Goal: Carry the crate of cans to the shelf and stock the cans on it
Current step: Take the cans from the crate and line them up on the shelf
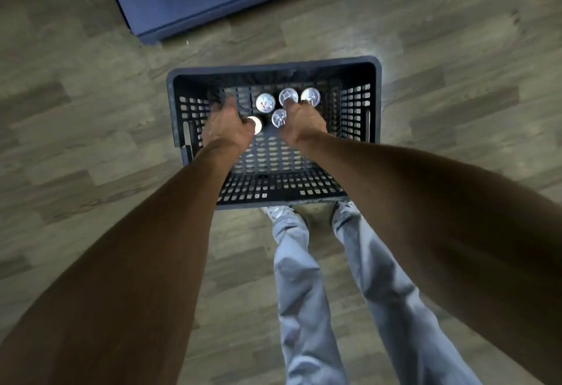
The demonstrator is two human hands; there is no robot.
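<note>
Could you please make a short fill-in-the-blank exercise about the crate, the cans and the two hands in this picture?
1. The dark crate stands on the ____ floor.
2. The number of can tops visible inside the crate is ____.
3. The left hand closes around the can nearest the ____ wall of the crate.
4. Both hands, the right hand included, reach ____ the crate.

Missing words: wooden; five; left; into
</note>
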